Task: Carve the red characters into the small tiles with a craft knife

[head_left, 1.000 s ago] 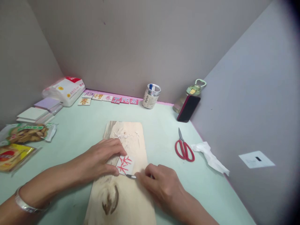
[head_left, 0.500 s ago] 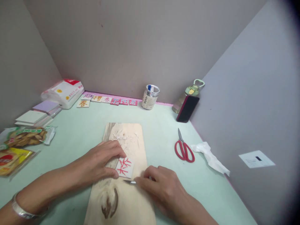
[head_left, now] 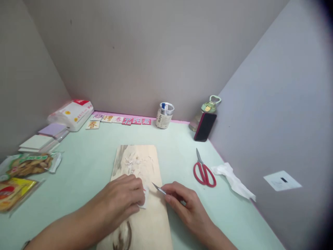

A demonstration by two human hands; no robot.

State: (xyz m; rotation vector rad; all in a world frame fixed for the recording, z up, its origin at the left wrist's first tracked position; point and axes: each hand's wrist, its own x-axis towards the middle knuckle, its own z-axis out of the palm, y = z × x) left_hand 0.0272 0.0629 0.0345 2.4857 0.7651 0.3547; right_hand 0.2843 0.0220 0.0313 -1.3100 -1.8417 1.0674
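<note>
A wooden board point(head_left: 153, 222) lies in front of me, with pale shavings point(head_left: 134, 161) scattered on its far half. Curled over a small white tile point(head_left: 145, 200) on this board is my left hand point(head_left: 122, 196); it covers most of the tile, and only the right edge with a bit of red marking shows. My right hand point(head_left: 186, 205) pinches a craft knife point(head_left: 159, 188) just right of the tile. The blade points up and to the left, apart from the tile, above the board's right side.
Red-handled scissors point(head_left: 204, 173) and a crumpled tissue point(head_left: 234, 180) lie to the right. Behind stand a jar point(head_left: 164, 116), a phone point(head_left: 205, 127) and a bottle point(head_left: 195, 121). Several character tiles point(head_left: 136, 121) line the back; snack packets point(head_left: 28, 165) and a tissue pack point(head_left: 74, 114) are left.
My left hand has closed over the tile, hiding most of its red character. The knife has lifted away from the tile's near edge, and its blade now tilts upward.
</note>
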